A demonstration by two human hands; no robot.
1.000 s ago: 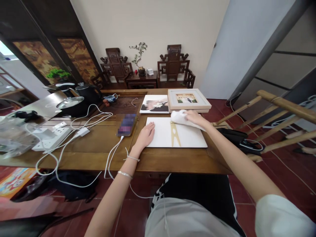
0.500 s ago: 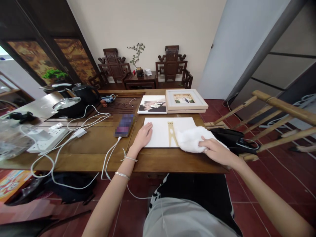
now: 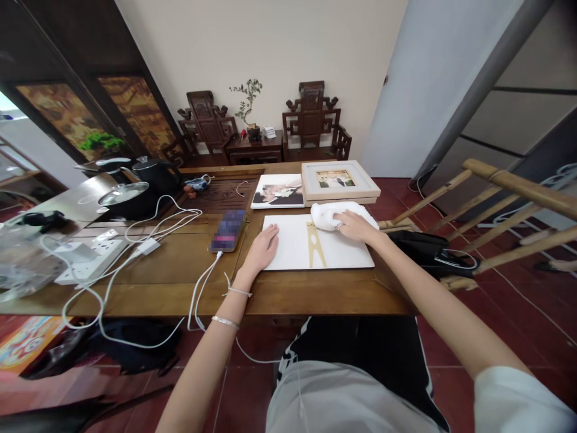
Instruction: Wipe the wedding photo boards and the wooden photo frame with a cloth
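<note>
A flat white board [image 3: 291,249] lies near the front edge of the wooden table [image 3: 288,294]. On its face is a long gold stand-like piece [image 3: 315,248], split into two legs towards me, its top end beside the cloth. My left hand [image 3: 264,245] rests flat on the board's left edge, fingers stretched out, holding nothing. In my right hand [image 3: 354,225] is a bunched white cloth [image 3: 325,215], gripped and pressed on the board's far right corner. Part of the cloth is hidden under the fingers.
Behind the board lie a photo panel [image 3: 278,191] and a boxed picture frame [image 3: 338,180]. A phone [image 3: 228,231] on a charging cable sits to the left, near a power strip [image 3: 92,260] and tangled white cables. A bamboo chair [image 3: 518,192] stands at the right.
My right hand has moved the white cloth away from me, from the board's near right corner to its far right corner. My left hand stays in place.
</note>
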